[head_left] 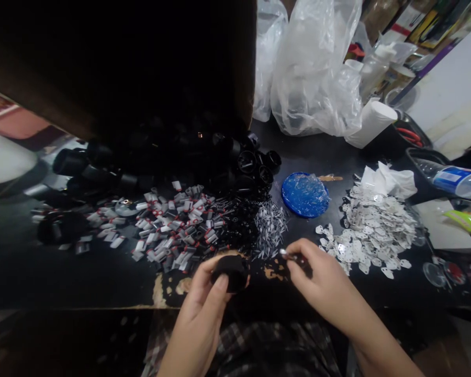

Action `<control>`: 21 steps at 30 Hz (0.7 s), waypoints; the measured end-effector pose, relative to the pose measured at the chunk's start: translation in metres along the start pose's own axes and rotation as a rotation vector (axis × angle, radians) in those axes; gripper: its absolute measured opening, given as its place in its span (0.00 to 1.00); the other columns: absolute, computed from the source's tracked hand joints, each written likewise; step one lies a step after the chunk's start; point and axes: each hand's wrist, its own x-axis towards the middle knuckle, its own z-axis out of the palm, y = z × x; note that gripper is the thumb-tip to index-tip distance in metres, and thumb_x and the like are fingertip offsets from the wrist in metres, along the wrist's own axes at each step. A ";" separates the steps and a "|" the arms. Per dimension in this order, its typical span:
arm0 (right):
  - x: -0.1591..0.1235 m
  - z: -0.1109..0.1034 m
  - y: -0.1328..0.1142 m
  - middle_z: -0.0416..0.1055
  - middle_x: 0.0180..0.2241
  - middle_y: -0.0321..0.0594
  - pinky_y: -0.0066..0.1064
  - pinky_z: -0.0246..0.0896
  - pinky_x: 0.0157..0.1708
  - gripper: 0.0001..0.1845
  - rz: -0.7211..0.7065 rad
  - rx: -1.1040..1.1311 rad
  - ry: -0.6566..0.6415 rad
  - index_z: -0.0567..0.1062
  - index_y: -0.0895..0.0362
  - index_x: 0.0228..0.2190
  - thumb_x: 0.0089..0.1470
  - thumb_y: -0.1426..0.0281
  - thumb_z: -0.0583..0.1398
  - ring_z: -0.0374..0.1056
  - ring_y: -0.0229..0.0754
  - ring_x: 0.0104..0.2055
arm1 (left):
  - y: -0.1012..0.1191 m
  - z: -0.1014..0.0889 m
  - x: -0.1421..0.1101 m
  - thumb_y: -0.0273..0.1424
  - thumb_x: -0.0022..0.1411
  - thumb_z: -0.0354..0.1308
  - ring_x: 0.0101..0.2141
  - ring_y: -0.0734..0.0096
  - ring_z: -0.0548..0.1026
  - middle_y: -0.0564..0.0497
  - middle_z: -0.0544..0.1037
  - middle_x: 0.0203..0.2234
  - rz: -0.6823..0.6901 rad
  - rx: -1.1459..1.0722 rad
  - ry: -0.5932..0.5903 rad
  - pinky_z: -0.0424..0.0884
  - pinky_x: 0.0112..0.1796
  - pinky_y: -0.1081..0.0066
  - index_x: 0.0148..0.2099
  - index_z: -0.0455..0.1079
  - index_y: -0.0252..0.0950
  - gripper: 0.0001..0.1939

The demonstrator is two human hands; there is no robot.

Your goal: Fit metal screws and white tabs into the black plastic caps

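Note:
Wrapped in my left hand (208, 296) is a round black plastic part (231, 273), held above the table's front edge. My right hand (314, 277) pinches a small piece with a whitish tip (284, 253); its kind is too small to make out. Just beyond that hand lies a pile of thin silvery-grey pieces (270, 230). Farther left spreads a heap of small grey cylinders with red ends (180, 225). To the right sits a pile of flat white plates with holes (371, 230). A blue round lid (305, 195) bears a clear, glossy, crinkled layer.
Black cup-like parts (255, 162) pile up at the back, below a large dark box (141, 63). Clear plastic bags (314, 68) stand behind the lid. A paper roll (372, 123) and a plastic bottle (455, 178) are at the right. The table's front edge (102, 308) is worn.

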 end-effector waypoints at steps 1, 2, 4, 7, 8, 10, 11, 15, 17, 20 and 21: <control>0.004 0.002 0.003 0.73 0.33 0.37 0.30 0.57 0.31 0.06 -0.002 -0.120 0.042 0.71 0.55 0.34 0.55 0.76 0.55 0.67 0.40 0.32 | -0.001 0.002 0.002 0.40 0.57 0.63 0.43 0.64 0.75 0.54 0.78 0.42 -0.027 -0.024 -0.017 0.70 0.46 0.69 0.46 0.73 0.46 0.13; 0.009 0.004 0.005 0.72 0.32 0.37 0.31 0.56 0.31 0.07 -0.016 -0.216 0.048 0.71 0.55 0.33 0.54 0.77 0.55 0.66 0.40 0.31 | -0.001 0.003 0.003 0.39 0.58 0.63 0.42 0.65 0.75 0.54 0.78 0.42 -0.044 -0.036 -0.033 0.70 0.46 0.69 0.46 0.73 0.45 0.14; 0.018 0.010 0.009 0.72 0.31 0.36 0.32 0.54 0.32 0.05 -0.080 -0.364 0.023 0.72 0.55 0.32 0.55 0.76 0.56 0.66 0.40 0.30 | -0.002 0.005 0.006 0.38 0.58 0.62 0.41 0.67 0.75 0.53 0.78 0.41 -0.062 -0.051 -0.057 0.71 0.46 0.69 0.46 0.73 0.44 0.13; 0.026 0.018 0.011 0.72 0.29 0.37 0.34 0.51 0.33 0.04 -0.184 -0.526 0.037 0.72 0.56 0.30 0.57 0.72 0.58 0.65 0.41 0.29 | -0.001 0.004 0.007 0.36 0.60 0.62 0.40 0.68 0.75 0.53 0.78 0.41 -0.054 -0.055 -0.089 0.72 0.44 0.70 0.46 0.73 0.44 0.12; 0.027 0.021 0.011 0.71 0.28 0.37 0.35 0.50 0.33 0.06 -0.199 -0.552 0.046 0.72 0.56 0.29 0.57 0.72 0.57 0.65 0.42 0.29 | -0.001 0.004 0.007 0.36 0.60 0.61 0.40 0.68 0.75 0.53 0.77 0.40 -0.048 -0.054 -0.099 0.72 0.44 0.70 0.46 0.73 0.43 0.11; 0.027 0.024 0.011 0.71 0.27 0.39 0.36 0.49 0.33 0.07 -0.202 -0.567 0.070 0.72 0.57 0.27 0.56 0.74 0.57 0.65 0.43 0.28 | -0.002 0.005 0.006 0.36 0.60 0.61 0.40 0.68 0.75 0.53 0.77 0.39 -0.043 -0.043 -0.114 0.72 0.43 0.70 0.46 0.72 0.43 0.11; 0.026 0.025 0.011 0.71 0.27 0.39 0.36 0.49 0.33 0.07 -0.200 -0.559 0.079 0.72 0.58 0.27 0.56 0.75 0.57 0.64 0.43 0.28 | -0.002 0.006 0.006 0.36 0.61 0.60 0.41 0.67 0.74 0.53 0.77 0.40 -0.044 -0.040 -0.117 0.72 0.44 0.70 0.46 0.72 0.43 0.11; 0.021 0.026 0.008 0.72 0.26 0.36 0.34 0.50 0.34 0.05 -0.225 -0.473 0.096 0.71 0.57 0.26 0.53 0.75 0.59 0.64 0.40 0.28 | -0.005 0.013 0.004 0.35 0.63 0.58 0.52 0.62 0.70 0.52 0.76 0.48 -0.092 -0.121 -0.163 0.67 0.51 0.65 0.50 0.70 0.45 0.13; 0.017 0.026 0.006 0.72 0.27 0.34 0.32 0.52 0.35 0.04 -0.269 -0.339 0.124 0.72 0.56 0.28 0.53 0.75 0.60 0.64 0.39 0.29 | -0.006 0.017 0.005 0.34 0.63 0.58 0.54 0.61 0.69 0.52 0.75 0.50 -0.131 -0.185 -0.191 0.66 0.54 0.63 0.51 0.70 0.45 0.13; 0.012 0.027 0.003 0.72 0.29 0.36 0.33 0.53 0.36 0.04 -0.316 -0.157 0.188 0.74 0.56 0.32 0.56 0.74 0.59 0.63 0.39 0.31 | -0.006 0.021 0.006 0.33 0.63 0.58 0.52 0.60 0.72 0.50 0.78 0.46 -0.143 -0.253 -0.180 0.67 0.54 0.61 0.49 0.72 0.43 0.11; 0.011 0.027 0.002 0.72 0.29 0.36 0.33 0.53 0.36 0.05 -0.314 -0.131 0.195 0.75 0.56 0.33 0.57 0.73 0.58 0.63 0.39 0.31 | -0.006 0.021 0.007 0.33 0.63 0.59 0.50 0.61 0.73 0.50 0.79 0.45 -0.139 -0.268 -0.168 0.68 0.53 0.61 0.48 0.73 0.42 0.11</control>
